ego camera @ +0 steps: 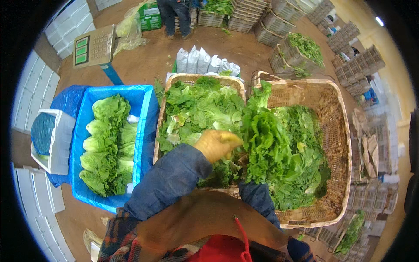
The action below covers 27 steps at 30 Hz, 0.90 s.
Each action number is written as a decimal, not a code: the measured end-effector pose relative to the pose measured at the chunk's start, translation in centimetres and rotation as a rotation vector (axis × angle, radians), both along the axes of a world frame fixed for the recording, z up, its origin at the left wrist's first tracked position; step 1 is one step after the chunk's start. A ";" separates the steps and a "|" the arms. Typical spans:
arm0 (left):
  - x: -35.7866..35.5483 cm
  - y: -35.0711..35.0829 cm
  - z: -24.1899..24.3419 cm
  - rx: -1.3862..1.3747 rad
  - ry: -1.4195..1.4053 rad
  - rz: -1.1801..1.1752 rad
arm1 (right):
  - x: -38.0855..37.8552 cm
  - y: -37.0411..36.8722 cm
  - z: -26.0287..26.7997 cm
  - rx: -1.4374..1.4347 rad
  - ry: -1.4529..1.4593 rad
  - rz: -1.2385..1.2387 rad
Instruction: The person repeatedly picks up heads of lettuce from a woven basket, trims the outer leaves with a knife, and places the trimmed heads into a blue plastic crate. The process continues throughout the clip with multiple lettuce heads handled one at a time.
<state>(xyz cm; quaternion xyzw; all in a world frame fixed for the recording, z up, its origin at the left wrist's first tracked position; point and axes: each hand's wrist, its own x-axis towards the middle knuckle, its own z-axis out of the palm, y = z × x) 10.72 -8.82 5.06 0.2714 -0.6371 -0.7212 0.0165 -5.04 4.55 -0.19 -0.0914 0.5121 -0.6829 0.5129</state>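
Observation:
My left hand, in a yellowish glove, is above the left plastic crate of loose green leaves. Its fingers are curled and blurred; whether something is pinched in them is unclear. A leafy green lettuce is held up beside it, over the inner edge of the right plastic crate. My right hand is hidden by this lettuce; its dark blue sleeve runs up under the leaves. More leafy greens lie in the right crate. A blue-lined box on the left holds lettuce heads in rows.
A white foam box stands at the far left. Behind are a scale on a blue post and white packed bags. A person stands farther back, near stacked crates. Crates of greens are at back right.

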 end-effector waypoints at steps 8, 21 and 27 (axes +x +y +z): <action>10.6 -5.9 -1.4 -0.622 -0.137 0.502 | -4.2 -2.7 -0.1 0.223 0.430 0.082; 19.7 0.6 -6.0 -0.380 0.311 0.904 | 19.2 -15.2 3.9 -0.026 1.089 0.545; 31.8 0.8 -10.0 -0.298 0.340 1.459 | 26.4 -23.0 5.6 -0.198 0.687 1.102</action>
